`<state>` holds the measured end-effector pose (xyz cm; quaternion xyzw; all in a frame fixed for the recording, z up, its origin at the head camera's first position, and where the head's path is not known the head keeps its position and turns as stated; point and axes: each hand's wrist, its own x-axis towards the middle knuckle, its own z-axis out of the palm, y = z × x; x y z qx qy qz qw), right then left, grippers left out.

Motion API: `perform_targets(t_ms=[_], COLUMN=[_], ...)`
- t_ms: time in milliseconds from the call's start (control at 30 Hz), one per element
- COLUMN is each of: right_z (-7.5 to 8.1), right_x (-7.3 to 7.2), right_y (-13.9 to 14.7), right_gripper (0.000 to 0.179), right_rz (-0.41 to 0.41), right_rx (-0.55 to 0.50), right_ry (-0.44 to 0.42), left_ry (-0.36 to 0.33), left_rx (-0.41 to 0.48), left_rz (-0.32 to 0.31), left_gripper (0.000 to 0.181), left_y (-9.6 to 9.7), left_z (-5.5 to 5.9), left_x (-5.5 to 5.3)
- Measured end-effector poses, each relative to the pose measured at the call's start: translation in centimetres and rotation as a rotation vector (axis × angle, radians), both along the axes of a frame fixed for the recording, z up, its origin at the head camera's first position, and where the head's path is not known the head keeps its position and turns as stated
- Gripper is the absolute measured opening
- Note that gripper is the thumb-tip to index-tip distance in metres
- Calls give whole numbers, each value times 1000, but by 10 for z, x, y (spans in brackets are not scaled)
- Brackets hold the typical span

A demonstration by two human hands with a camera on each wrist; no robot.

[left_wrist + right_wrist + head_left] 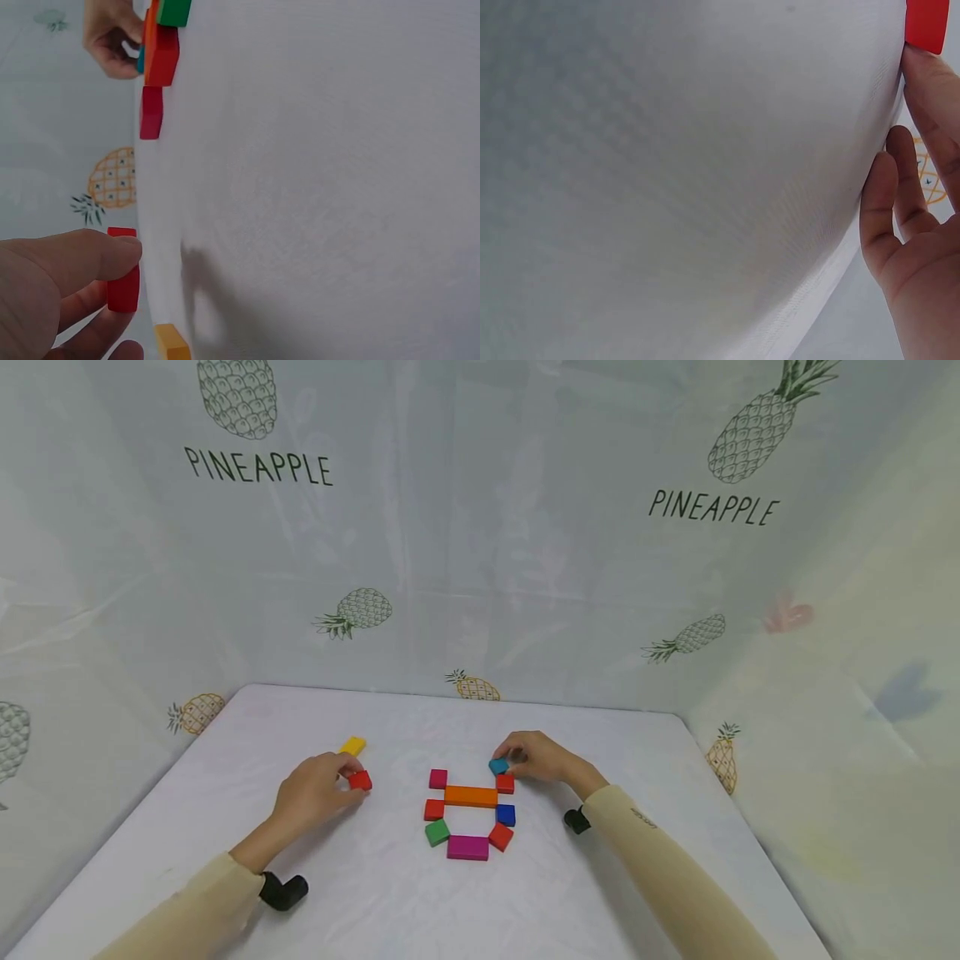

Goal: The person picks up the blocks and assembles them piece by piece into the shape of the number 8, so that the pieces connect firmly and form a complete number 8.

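Observation:
In the head view my left hand [315, 789] pinches a red block [361, 780] between thumb and fingers, left of a block arrangement. That red block [124, 271] shows held above the tabletop in the left wrist view. A yellow block [352, 746] lies just beyond this hand. My right hand [542, 757] pinches a light-blue block [498, 766] at the arrangement's far right corner, right behind a red block [506, 784]. In the right wrist view the light-blue block is hidden; a red block [925, 24] shows by the thumb.
An orange bar [471, 797] crosses the arrangement, and a magenta bar [468, 847] forms its near side. Around them lie a crimson block [438, 779], a green block [437, 832], a dark-blue block [506, 815] and more red blocks. A pineapple-print curtain [480, 527] hangs behind the white table [360, 910].

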<state>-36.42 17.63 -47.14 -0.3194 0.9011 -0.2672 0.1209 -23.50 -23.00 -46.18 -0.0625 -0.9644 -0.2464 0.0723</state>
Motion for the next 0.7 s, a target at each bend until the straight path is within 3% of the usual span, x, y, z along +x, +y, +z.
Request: perform_targets(t_ms=[300, 700], right_z=[1, -1], right_x=[1, 0], right_y=[0, 0], right_gripper=[30, 30], right_rz=[-22, -18], right_rx=[13, -1], right_ry=[-6, 3], left_ry=[15, -11], left_rx=[-10, 30], left_rz=[-102, -239], left_gripper=[28, 29], left_y=[17, 60], left_z=[13, 12], left_x=[-23, -58])
